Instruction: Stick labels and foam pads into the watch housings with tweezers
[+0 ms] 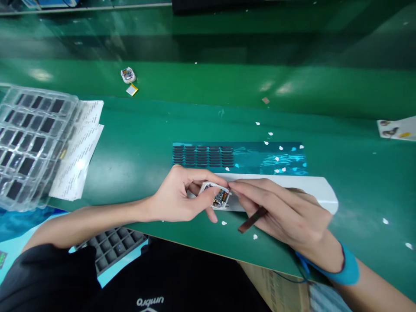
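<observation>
My left hand [182,195] is closed round a small white device housing [226,204] with an exposed circuit board, its thumb lying over the board. My right hand [279,208] meets the housing's right edge with pinched fingertips; whatever is between those tips is too small to make out. A brown flat strip [251,220] sticks out from under the right hand's fingers, its other end hidden in the grip. Beneath both hands lies a long white panel [312,190]. Just behind it is a blue film sheet [247,151] bearing rows of thin dark strips [203,156].
Clear plastic trays [35,130] with dark pieces are stacked at left, beside printed white sheets [81,160]. Farther back sit another white housing [128,75] and a battery pouch [132,89]. Small white stickers [255,237] dot the green table. A grey compartment tray [113,249] is below the edge.
</observation>
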A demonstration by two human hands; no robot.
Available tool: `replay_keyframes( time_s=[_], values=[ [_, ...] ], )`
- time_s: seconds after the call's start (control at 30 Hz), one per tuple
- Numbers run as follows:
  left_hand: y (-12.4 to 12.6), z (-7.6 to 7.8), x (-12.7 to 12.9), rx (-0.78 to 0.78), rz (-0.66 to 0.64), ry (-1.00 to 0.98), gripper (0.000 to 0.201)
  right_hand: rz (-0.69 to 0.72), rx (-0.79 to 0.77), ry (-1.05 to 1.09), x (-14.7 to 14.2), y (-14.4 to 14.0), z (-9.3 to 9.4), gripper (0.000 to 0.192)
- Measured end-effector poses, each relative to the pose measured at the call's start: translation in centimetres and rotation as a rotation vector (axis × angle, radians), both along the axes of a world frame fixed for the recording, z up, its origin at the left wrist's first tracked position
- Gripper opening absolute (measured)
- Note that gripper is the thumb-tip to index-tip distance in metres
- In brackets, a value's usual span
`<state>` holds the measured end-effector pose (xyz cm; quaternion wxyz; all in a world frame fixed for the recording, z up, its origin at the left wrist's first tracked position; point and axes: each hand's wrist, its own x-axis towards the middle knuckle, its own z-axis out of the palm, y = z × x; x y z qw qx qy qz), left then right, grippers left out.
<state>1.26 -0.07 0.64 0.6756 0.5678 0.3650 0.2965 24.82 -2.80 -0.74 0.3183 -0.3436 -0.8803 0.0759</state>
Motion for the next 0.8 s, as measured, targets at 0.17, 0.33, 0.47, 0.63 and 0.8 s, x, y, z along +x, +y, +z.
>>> replay_keyframes(
  time_s=[0.17,0.33,0.47,0.63,0.8],
  values=[
    [0.1,0.1,0.1,-0.06,0.054,0.03,0.022,-0.171,0.085,-0.045,0.1,0.6,0.1,0.046],
    [0.4,0.0,0.0,-0.12,0.115,-0.027,0.015,-0.344,0.096,-0.083,0.0,1.5,0.0,0.051],
    [0.2,0.2,0.0,-0.156,0.069,-0.072,0.016,-0.183,0.101,-0.146,0.2,0.8,0.1,0.053],
    [-0.1,0.4,0.0,-0.143,0.029,-0.095,0.019,-0.044,0.076,-0.16,0.4,0.0,0.6,0.045],
    [-0.2,0.2,0.1,-0.106,0.06,-0.067,0.02,-0.052,0.016,-0.122,0.4,-0.2,0.7,0.065]
  ],
)
